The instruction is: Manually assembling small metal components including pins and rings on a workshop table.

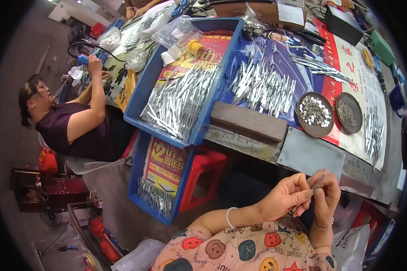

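Note:
My left hand (286, 195), with a white bangle at the wrist, meets my right hand (326, 190) close in front of my chest, just off the bench's near edge. Fingers and thumbs of both hands are pinched round a small, thin metal strip (319, 180); most of it is hidden, so its exact kind cannot be made out. Beyond them on the bench lie a pile of silvery metal strips (264, 88), a brown bowl (323, 130) of shiny round discs (314, 111), and a smaller brown bowl (353, 100) of tiny metal parts (347, 113).
A grey plate (309, 152) lies at the bench edge beside a metal bar (248, 121). Blue crates (169, 141) of metal strips stand to the left, near a red stool (203, 174). More strips (374, 131) lie at right. A co-worker (77, 113) sits at far left.

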{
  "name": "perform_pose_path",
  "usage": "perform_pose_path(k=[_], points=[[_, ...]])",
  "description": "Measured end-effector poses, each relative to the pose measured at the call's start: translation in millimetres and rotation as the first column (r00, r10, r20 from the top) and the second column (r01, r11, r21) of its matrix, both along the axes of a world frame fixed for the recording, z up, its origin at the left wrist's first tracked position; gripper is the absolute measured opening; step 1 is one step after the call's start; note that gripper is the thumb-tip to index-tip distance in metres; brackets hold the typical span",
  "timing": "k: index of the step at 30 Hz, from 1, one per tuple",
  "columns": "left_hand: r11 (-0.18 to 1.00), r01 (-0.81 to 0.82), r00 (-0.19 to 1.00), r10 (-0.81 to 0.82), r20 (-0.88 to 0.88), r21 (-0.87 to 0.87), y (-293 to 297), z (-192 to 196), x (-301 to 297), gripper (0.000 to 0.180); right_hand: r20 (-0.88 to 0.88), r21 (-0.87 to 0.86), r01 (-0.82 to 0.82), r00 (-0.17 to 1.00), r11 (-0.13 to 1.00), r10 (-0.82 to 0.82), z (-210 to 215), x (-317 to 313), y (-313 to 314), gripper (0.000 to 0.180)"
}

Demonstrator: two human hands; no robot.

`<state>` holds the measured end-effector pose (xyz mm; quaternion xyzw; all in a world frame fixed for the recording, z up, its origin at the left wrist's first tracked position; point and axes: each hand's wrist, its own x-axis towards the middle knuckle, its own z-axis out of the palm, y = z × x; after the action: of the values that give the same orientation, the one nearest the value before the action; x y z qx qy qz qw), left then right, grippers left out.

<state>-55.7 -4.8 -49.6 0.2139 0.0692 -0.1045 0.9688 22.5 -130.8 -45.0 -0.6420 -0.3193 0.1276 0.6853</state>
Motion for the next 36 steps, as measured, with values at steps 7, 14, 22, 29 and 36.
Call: perform_pose_path(k=[7, 14, 22, 29, 36], points=[[1.0, 0.014, 1.0, -0.014, 0.0, -0.02, 1, 1, -4, 0.019, 0.001, -0.058, 0.007, 1.0, 0.998, -0.007, 9, -2, 0, 0.025], [0.999, 0.037, 0.998, -0.036, 0.041, -0.01, -2, 1, -6, 0.018, -0.167, -0.009, -0.124, 0.978, 0.992, 0.121, 12, 1, -3, 0.027], [0.995, -0.08, 0.995, 0.083, -0.048, 0.065, -11, -5, -5, 0.017, 0.009, -0.123, 0.126, 0.992, 0.984, -0.126, 2, -13, 0, 0.012], [0.991, -0.119, 0.987, 0.125, -0.102, 0.064, -11, -4, -1, 0.015, 0.247, -0.212, 0.214, 0.956, 0.954, -0.16, -4, -13, 2, 0.007], [0.998, -0.052, 0.996, 0.053, -0.068, 0.021, -9, -9, -3, 0.014, 0.37, -0.211, 0.141, 0.927, 0.967, -0.054, -4, -2, -2, 0.009]])
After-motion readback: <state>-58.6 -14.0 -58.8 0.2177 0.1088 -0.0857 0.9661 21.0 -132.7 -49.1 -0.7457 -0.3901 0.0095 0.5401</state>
